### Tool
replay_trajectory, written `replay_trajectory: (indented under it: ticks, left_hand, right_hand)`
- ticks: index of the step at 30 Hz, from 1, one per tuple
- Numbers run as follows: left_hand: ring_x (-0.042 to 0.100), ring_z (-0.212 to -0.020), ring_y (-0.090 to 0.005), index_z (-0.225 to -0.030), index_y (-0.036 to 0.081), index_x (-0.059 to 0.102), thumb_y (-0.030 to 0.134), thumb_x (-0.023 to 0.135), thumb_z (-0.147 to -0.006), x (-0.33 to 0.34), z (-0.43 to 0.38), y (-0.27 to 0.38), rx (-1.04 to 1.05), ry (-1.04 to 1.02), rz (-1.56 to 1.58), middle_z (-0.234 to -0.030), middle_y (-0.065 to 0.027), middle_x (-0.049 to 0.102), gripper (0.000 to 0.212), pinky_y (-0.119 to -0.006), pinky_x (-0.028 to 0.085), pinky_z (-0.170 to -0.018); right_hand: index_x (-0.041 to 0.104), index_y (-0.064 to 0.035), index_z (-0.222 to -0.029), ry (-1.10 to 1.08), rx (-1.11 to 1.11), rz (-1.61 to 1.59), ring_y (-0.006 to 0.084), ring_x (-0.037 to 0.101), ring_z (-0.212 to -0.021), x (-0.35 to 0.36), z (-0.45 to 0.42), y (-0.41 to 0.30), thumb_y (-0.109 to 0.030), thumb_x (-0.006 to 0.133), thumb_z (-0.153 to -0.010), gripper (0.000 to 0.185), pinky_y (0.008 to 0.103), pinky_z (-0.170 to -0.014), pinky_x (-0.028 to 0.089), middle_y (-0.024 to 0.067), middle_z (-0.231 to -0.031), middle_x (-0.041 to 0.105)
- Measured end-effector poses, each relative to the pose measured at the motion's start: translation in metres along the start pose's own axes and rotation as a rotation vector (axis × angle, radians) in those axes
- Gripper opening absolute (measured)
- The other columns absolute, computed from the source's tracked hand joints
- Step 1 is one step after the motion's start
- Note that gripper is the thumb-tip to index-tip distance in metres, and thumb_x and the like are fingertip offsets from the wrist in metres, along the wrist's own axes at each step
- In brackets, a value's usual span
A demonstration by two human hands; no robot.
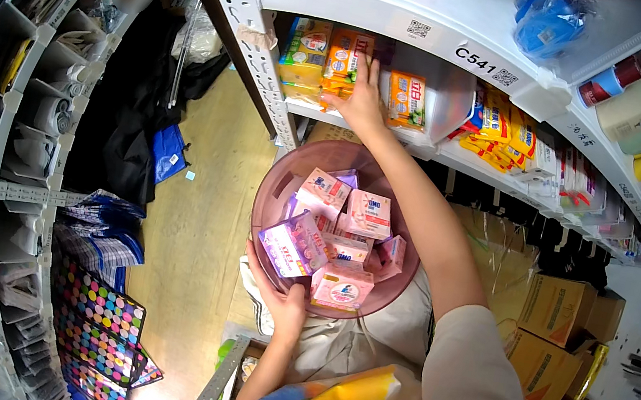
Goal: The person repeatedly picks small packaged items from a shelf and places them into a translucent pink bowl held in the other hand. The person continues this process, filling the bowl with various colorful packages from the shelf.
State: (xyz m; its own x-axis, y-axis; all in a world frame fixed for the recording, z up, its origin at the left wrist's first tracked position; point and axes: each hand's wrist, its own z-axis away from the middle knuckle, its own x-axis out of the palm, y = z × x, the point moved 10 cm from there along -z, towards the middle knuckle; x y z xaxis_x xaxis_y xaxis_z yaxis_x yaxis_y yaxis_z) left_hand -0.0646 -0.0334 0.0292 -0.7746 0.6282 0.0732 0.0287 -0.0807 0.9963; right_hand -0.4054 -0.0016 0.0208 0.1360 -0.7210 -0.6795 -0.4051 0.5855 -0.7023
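Observation:
My left hand [282, 308] holds the near rim of a round, translucent purple plastic basket [274, 192], thumb inside and fingers outside. Boxed soaps fill much of it, among them a purple-and-white box [294, 245] near my thumb and a pink OMO box [369, 214] on the far side. Above the basket, my right hand [364, 99] reaches into a shelf compartment with its fingers spread against a stack of orange soap packs [345, 55]. Another orange pack [407, 100] stands to the right of that hand, and yellow-green packs [304, 57] lie to its left.
A white shelf edge [389, 17] overhangs my right hand; a perforated metal upright [270, 80] stands left. Beyond a clear divider [453, 108] lie yellow packets [501, 128]. Cardboard boxes [556, 309] are stacked at right. Shelves of bagged goods [48, 116] line the far left.

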Motion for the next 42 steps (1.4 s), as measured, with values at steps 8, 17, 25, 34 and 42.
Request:
replay_trajectory:
  ticks: [8, 17, 25, 34, 42]
  left_hand:
    - [0.022, -0.128, -0.0262, -0.139, 0.001, 0.010, -0.009, 0.038, -0.053, 0.000, 0.001, 0.003, -0.013, 0.010, -0.013, -0.139, -0.0172, 0.020, 0.092, -0.032, 0.017, -0.105]
    - [0.021, -0.129, -0.0260, -0.139, 0.001, 0.009, -0.010, 0.038, -0.053, 0.000, 0.000, 0.001, -0.018, 0.001, -0.007, -0.140, -0.0171, 0.019, 0.091, -0.032, 0.016, -0.105]
    - [0.019, -0.130, -0.0264, -0.139, 0.000, 0.010, -0.010, 0.039, -0.053, -0.002, 0.000, -0.002, -0.022, 0.010, -0.021, -0.140, -0.0173, 0.019, 0.091, -0.033, 0.014, -0.106]
    - [0.018, -0.130, -0.0264, -0.139, 0.000, 0.011, -0.009, 0.040, -0.053, -0.003, 0.002, -0.001, -0.013, 0.027, 0.025, -0.140, -0.0166, 0.018, 0.091, -0.032, 0.013, -0.106]
    - [0.019, -0.130, -0.0260, -0.139, 0.000, 0.011, -0.010, 0.041, -0.053, -0.004, 0.002, -0.004, 0.001, 0.020, -0.001, -0.140, -0.0165, 0.019, 0.091, -0.033, 0.012, -0.106]
  right_hand:
    - [0.033, -0.0035, -0.126, 0.159, 0.413, 0.353, 0.0369, 0.041, -0.116, -0.056, 0.013, 0.104, -0.039, 0.068, -0.069, 0.076, 0.0457, -0.090, 0.039, 0.0239, -0.123, 0.043]
    - [0.058, 0.0043, -0.094, 0.324, 0.474, 0.062, 0.0373, 0.060, -0.084, -0.095, -0.004, 0.088, -0.050, 0.069, -0.055, 0.068, 0.0409, -0.074, 0.048, 0.0249, -0.090, 0.061]
    - [0.066, 0.0035, -0.070, 0.127, 0.237, 0.281, 0.0349, 0.062, -0.071, -0.052, -0.041, -0.012, -0.067, 0.063, -0.058, 0.071, 0.0417, -0.072, 0.047, 0.0224, -0.070, 0.062]
    - [0.062, 0.0059, -0.091, 0.116, 0.310, -0.152, 0.0222, 0.061, -0.068, -0.025, -0.055, 0.042, -0.044, 0.077, -0.059, 0.061, 0.0320, -0.065, 0.049, 0.0153, -0.080, 0.064]
    - [0.063, 0.0020, -0.094, 0.106, 0.287, -0.267, 0.0312, 0.061, -0.087, -0.021, -0.056, 0.045, -0.042, 0.074, -0.062, 0.056, 0.0374, -0.078, 0.046, 0.0217, -0.094, 0.063]
